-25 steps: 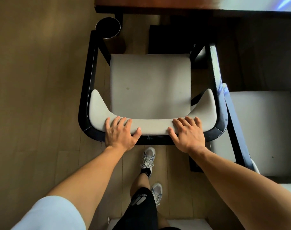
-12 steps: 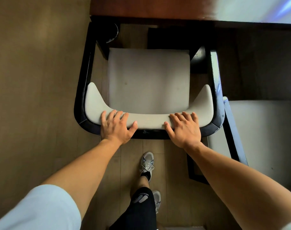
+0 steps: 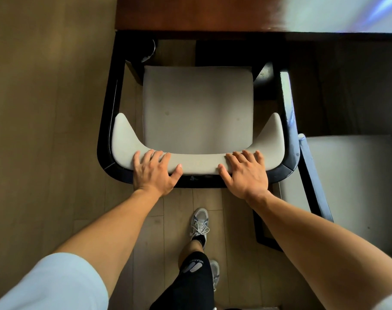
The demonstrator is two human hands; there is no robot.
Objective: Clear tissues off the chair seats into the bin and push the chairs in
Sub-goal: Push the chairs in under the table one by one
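Both hands rest on the padded backrest of the chair [image 3: 197, 108]. The left hand [image 3: 153, 173] lies flat on the left part of the backrest, fingers extended and slightly spread over the pad's top edge, thumb angled out along the cushion. The right hand [image 3: 246, 175] mirrors it on the right part, fingers extended, thumb pointing inward. Neither hand holds anything; both press with straight fingers.

The chair has a black frame and a grey seat. No tissue lies on the visible seat. Its front edge sits just at the edge of the wooden counter [image 3: 190, 14], with the front of the armrests under it.

The bin [image 3: 147, 50], dark and round, stands under the counter at the chair's front left corner, mostly hidden.

A second chair [image 3: 351, 186] stands just beside the first, on the right.
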